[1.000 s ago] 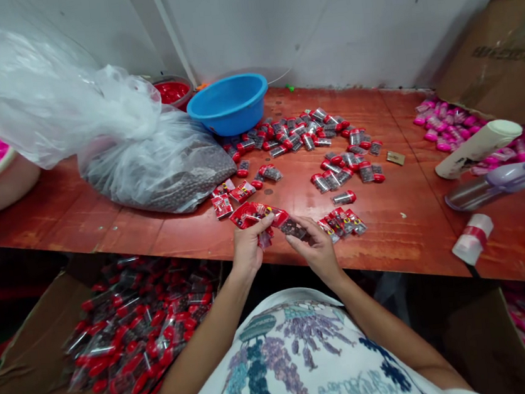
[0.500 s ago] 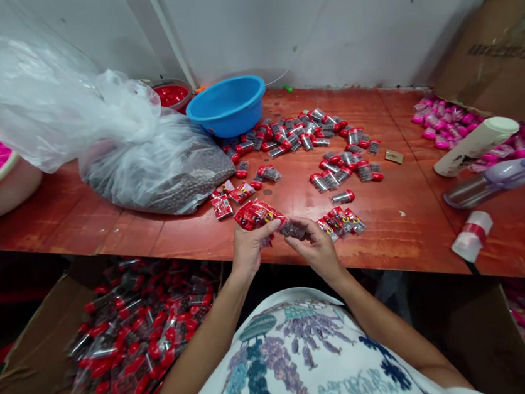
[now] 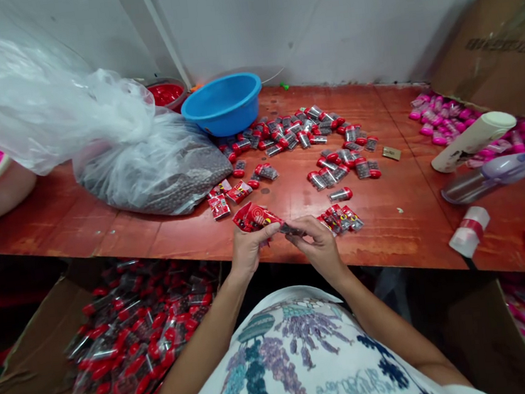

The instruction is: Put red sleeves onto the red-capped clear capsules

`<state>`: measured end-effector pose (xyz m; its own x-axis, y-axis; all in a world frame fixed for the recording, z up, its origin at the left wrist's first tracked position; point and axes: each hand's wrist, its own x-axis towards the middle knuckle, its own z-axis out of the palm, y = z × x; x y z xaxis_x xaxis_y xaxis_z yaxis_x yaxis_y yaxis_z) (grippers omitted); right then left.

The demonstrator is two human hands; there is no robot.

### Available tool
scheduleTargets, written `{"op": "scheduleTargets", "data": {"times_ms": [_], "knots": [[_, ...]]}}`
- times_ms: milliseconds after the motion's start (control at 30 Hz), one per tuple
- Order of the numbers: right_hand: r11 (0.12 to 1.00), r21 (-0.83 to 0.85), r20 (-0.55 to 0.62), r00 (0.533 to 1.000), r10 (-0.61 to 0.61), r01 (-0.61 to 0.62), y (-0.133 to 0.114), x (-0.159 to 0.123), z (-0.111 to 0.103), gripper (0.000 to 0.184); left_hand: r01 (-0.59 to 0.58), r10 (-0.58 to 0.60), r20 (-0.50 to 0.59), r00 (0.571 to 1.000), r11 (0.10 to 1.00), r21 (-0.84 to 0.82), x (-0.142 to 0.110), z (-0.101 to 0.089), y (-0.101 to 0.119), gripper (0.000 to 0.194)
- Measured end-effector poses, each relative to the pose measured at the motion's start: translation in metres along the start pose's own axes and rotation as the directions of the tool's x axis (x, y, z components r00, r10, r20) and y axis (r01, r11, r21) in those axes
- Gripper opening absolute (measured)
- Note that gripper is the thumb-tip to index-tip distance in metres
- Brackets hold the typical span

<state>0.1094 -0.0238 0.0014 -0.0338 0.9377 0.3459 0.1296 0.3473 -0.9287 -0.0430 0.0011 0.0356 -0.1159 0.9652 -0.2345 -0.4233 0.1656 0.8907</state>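
My left hand (image 3: 247,249) pinches a stack of red printed labels (image 3: 254,216) at the near edge of the red-brown table (image 3: 408,224). My right hand (image 3: 318,246) grips a small clear vial of dark beads (image 3: 292,228) right beside the labels; the two hands nearly touch. A few labelled vials (image 3: 342,219) lie just right of my right hand. Several red-capped vials (image 3: 313,144) are scattered over the middle of the table. More loose red labels (image 3: 225,200) lie left of my hands.
A clear plastic bag of dark beads (image 3: 155,171) lies left, with a blue bowl (image 3: 222,103) behind it and a bowl of red caps (image 3: 166,94). Pink vials (image 3: 443,122), a white bottle (image 3: 472,141) and a cardboard box (image 3: 497,50) stand right. A floor box holds red-capped vials (image 3: 136,338).
Both hands stay at the table edge; the right hand's fingers have closed further over the vial and brought it closer to the labels. The view has tilted slightly.
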Motion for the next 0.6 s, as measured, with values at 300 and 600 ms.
{"op": "scheduleTargets", "data": {"times_ms": [300,600], "knots": [[0.899,0.313,0.017,0.948,0.318,-0.307,0.0028,-0.0039,0.0072,0.035,0.038,-0.04,0.07,0.997,0.999,0.035,0.0001,-0.0041,0.0032,0.048],[0.911,0.297,-0.025,0.951,0.308,-0.287,0.0039,-0.0052,0.0105,0.035,0.029,-0.03,0.046,0.998,1.0,0.012,-0.0042,0.0026,-0.0031,0.049]]}}
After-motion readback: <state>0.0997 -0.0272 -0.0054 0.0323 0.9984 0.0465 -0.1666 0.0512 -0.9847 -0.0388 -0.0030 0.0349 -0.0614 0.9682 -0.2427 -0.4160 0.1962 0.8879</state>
